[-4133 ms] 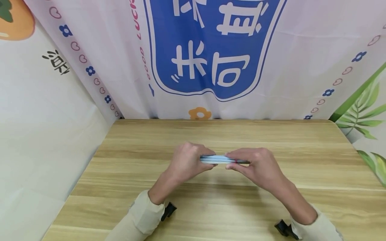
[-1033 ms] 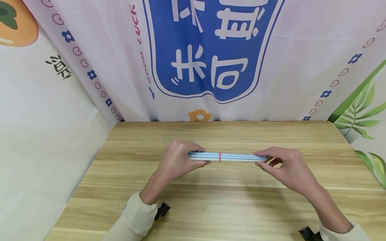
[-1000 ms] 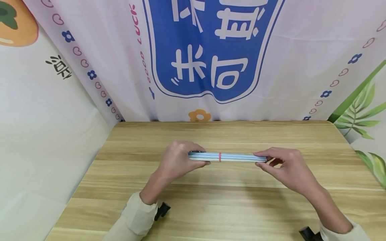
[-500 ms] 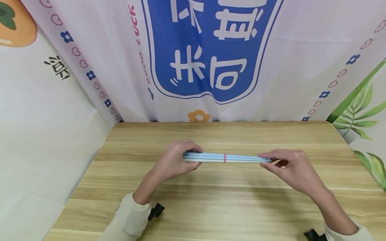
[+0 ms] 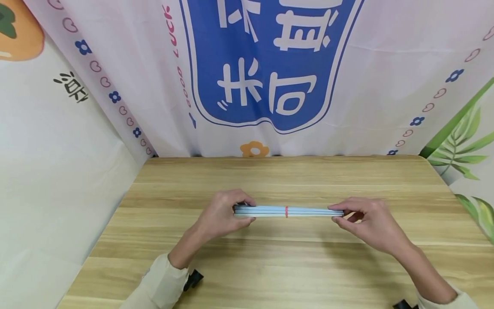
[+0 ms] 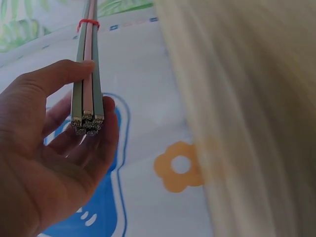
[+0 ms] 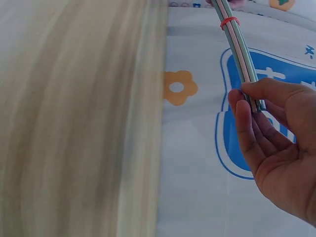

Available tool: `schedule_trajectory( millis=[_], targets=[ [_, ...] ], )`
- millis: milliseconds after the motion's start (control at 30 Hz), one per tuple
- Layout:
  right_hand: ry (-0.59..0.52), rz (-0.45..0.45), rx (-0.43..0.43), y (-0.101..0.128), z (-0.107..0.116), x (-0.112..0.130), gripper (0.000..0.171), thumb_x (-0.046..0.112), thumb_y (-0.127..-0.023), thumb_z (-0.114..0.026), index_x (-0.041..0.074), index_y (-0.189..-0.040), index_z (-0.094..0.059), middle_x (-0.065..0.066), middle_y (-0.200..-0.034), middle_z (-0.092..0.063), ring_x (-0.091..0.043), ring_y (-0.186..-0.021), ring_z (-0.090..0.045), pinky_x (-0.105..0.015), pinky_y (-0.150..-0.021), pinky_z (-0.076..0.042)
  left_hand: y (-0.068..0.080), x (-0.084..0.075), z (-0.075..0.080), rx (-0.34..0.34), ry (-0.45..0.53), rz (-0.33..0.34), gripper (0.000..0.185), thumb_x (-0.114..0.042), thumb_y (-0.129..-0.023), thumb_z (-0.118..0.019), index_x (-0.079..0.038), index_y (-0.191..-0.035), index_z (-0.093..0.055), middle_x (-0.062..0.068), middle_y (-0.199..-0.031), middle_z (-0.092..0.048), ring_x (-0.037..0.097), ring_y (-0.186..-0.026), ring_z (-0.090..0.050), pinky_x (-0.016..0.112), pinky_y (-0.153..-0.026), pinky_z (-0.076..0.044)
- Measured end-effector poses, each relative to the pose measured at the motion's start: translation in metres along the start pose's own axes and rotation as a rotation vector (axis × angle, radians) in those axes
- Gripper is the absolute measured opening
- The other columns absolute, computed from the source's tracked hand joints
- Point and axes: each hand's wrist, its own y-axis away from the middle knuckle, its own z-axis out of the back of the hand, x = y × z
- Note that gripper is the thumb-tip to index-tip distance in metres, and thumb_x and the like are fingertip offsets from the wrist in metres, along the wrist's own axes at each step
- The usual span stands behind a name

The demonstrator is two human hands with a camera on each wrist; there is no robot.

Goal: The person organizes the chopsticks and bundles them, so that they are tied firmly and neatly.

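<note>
A bundle of pale blue and white sticks point(image 5: 289, 210) runs left to right just above the wooden table point(image 5: 270, 266), bound by a red rubber band point(image 5: 286, 211) near its middle. My left hand point(image 5: 225, 213) pinches the bundle's left end between thumb and fingers; the left wrist view shows that end point(image 6: 87, 106) and the band point(image 6: 88, 22) farther up. My right hand point(image 5: 364, 221) pinches the right end, and the right wrist view shows the sticks point(image 7: 239, 49) running away from the fingertips point(image 7: 244, 106).
A printed cloth backdrop point(image 5: 270, 64) with a blue emblem hangs behind the table and wraps both sides. The table's far edge point(image 5: 285, 157) meets the cloth. Cream sleeves point(image 5: 162, 285) cover both forearms.
Four seconds ago my hands were close together around the bundle's middle; they have since slid apart to its ends. In the last second the bundle came slightly lower and nearer to me.
</note>
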Motion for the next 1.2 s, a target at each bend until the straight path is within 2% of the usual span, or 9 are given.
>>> schedule_trajectory(
  millis=[333, 667, 833, 1033, 1200],
  targets=[
    [-0.003, -0.061, 0.110, -0.007, -0.010, -0.012, 0.026, 0.003, -0.087, -0.087, 0.020, -0.106, -0.084, 0.004, -0.099, -0.082, 0.001, -0.081, -0.072, -0.021, -0.065, -0.060, -0.002, 0.016, -0.011, 0.048, -0.076, -0.001, 0.025, -0.011, -0.081, -0.095, -0.010, -0.102, -0.081, 0.001, -0.100, -0.080, 0.009, -0.086, -0.072, 0.021, -0.076, -0.059],
    [-0.001, -0.071, 0.208, -0.017, -0.025, -0.035, 0.023, 0.001, -0.087, -0.086, 0.015, -0.105, -0.084, 0.003, -0.095, -0.082, 0.002, -0.080, -0.068, -0.022, -0.068, -0.061, -0.014, 0.033, -0.018, 0.123, -0.156, 0.029, 0.027, -0.016, -0.082, -0.095, -0.010, -0.104, -0.082, 0.002, -0.101, -0.081, 0.010, -0.087, -0.072, 0.025, -0.078, -0.058],
    [-0.011, -0.098, 0.261, -0.024, -0.028, -0.043, 0.021, 0.002, -0.087, -0.086, 0.013, -0.105, -0.083, 0.006, -0.090, -0.079, 0.001, -0.077, -0.065, -0.022, -0.067, -0.058, -0.020, 0.040, -0.021, 0.175, -0.161, 0.051, 0.028, -0.017, -0.084, -0.094, -0.010, -0.108, -0.082, 0.003, -0.105, -0.082, 0.011, -0.091, -0.074, 0.028, -0.082, -0.060],
    [-0.003, -0.131, 0.330, -0.029, -0.035, -0.053, 0.019, 0.005, -0.089, -0.085, 0.013, -0.106, -0.082, 0.008, -0.090, -0.077, 0.000, -0.078, -0.063, -0.022, -0.069, -0.056, -0.025, 0.049, -0.027, 0.222, -0.142, 0.096, 0.028, -0.017, -0.084, -0.094, -0.010, -0.109, -0.082, 0.001, -0.104, -0.081, 0.009, -0.090, -0.072, 0.025, -0.081, -0.059],
    [0.007, -0.146, 0.364, -0.030, -0.039, -0.059, 0.018, 0.006, -0.089, -0.085, 0.016, -0.103, -0.082, 0.011, -0.086, -0.074, 0.000, -0.077, -0.061, -0.022, -0.070, -0.053, -0.027, 0.052, -0.031, 0.253, -0.138, 0.111, 0.028, -0.018, -0.085, -0.093, -0.011, -0.110, -0.082, 0.000, -0.106, -0.081, 0.010, -0.092, -0.072, 0.029, -0.083, -0.060]
  ],
)
